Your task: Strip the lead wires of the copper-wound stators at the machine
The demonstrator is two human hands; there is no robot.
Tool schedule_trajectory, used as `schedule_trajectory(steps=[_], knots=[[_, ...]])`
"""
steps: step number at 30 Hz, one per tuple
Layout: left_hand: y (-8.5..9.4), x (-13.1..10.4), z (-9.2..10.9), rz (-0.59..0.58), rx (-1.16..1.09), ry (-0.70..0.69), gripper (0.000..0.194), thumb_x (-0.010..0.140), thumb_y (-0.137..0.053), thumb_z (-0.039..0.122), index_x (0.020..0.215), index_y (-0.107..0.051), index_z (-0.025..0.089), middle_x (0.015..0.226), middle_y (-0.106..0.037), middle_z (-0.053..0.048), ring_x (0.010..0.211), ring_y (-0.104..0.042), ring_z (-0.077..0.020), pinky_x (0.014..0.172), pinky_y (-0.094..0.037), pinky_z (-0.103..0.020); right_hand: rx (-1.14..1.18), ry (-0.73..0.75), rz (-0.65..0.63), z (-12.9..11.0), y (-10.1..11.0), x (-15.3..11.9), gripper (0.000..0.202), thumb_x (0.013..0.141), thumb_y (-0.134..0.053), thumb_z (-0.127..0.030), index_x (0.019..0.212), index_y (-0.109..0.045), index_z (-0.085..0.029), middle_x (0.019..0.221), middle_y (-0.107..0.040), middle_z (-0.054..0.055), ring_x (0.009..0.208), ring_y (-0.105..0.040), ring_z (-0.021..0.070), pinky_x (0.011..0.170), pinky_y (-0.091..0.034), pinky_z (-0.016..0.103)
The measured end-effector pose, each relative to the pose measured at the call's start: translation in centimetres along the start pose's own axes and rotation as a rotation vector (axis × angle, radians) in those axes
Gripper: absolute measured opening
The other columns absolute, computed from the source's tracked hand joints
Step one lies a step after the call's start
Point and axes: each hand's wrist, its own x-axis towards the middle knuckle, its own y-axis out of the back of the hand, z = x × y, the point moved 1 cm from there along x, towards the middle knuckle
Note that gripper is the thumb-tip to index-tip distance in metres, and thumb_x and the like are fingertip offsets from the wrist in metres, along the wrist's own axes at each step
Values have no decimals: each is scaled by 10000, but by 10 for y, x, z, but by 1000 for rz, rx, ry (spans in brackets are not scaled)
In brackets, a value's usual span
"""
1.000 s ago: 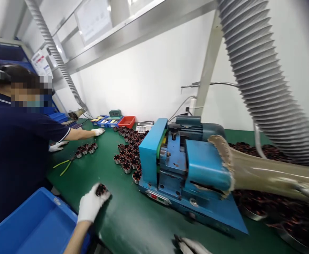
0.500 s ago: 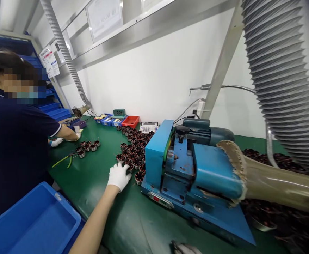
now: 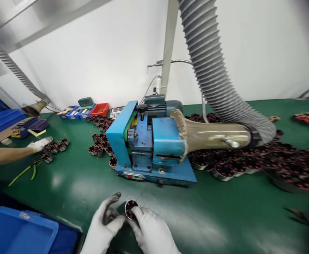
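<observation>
A round motor stator with a metal rim and dark copper windings is held over the green table near its front edge. My right hand, in a white glove, grips it with thumb and fingers at its right side. To the left is my left hand, also gloved, with dark stained fingertips. Its thumb and forefinger are spread beside the stator, holding nothing. Beyond both hands stands a blue belt-driven machine.
More stators crowd left of the machine; others fill its right. A grey hose joins its duct. A co-worker's gloved hand is by several stators. Green-handled pliers and a blue bin are at left.
The view has swung right. My left hand has come back from the stator pile to the table's front. My right hand, barely visible before, now holds a stator.
</observation>
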Motion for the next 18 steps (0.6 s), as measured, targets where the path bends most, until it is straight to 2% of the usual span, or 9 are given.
schedule_trajectory(steps=[2,3,5,7,10,12,15,18], knots=[[-3,-1,5,43,-136,-26,609,592,-668,208,1165,-463,179,681,-655,1,627,-594,-143,596,-460,-242,123,-66,42,8,7,-5,158,784,-549,-228,904,-644,-265,743,-697,26,640,-647,191,540,-447,216],[-7,-1,8,8,-190,-28,695,560,-671,169,1210,-425,183,723,-671,-13,662,-610,-152,622,-471,-247,194,-88,67,11,12,-9,145,783,-553,-252,892,-646,-277,736,-697,15,636,-646,185,540,-446,211],[-21,-1,13,-162,-236,23,806,506,-653,84,1257,-391,209,916,-689,-60,831,-635,-185,761,-492,-278,325,-89,131,15,24,-17,117,768,-570,-296,845,-657,-287,738,-697,6,653,-645,186,567,-458,217],[-40,-2,17,-281,-226,52,743,474,-654,54,1177,-491,227,1063,-658,-82,974,-612,-227,880,-477,-324,488,-86,236,17,35,-24,123,730,-606,-343,820,-665,-283,742,-695,7,683,-642,194,609,-473,230],[-70,-5,21,-225,-242,-6,479,523,-693,150,985,-599,234,1062,-658,-75,989,-612,-267,858,-508,-371,871,-201,409,21,47,-27,263,702,-619,-428,900,-660,-260,752,-687,22,695,-636,198,631,-492,254],[-87,-9,24,-181,-257,-71,405,585,-679,221,978,-585,253,1039,-659,-68,945,-629,-269,795,-537,-387,1134,-272,458,26,54,-24,354,684,-622,-488,918,-658,-225,765,-678,43,698,-628,201,633,-497,274],[-106,-17,33,-161,-204,-222,460,546,-687,184,980,-561,272,1019,-637,-49,925,-623,-252,784,-534,-366,1334,-259,462,31,69,-16,360,588,-693,-522,701,-664,-181,674,-630,38,620,-584,185,575,-476,275],[-111,-22,40,-158,-87,-388,430,484,-666,112,874,-569,263,934,-596,-20,880,-600,-218,749,-517,-301,1423,-246,406,36,88,-11,356,559,-740,-456,473,-560,-161,521,-496,-20,487,-454,108,481,-395,223]])
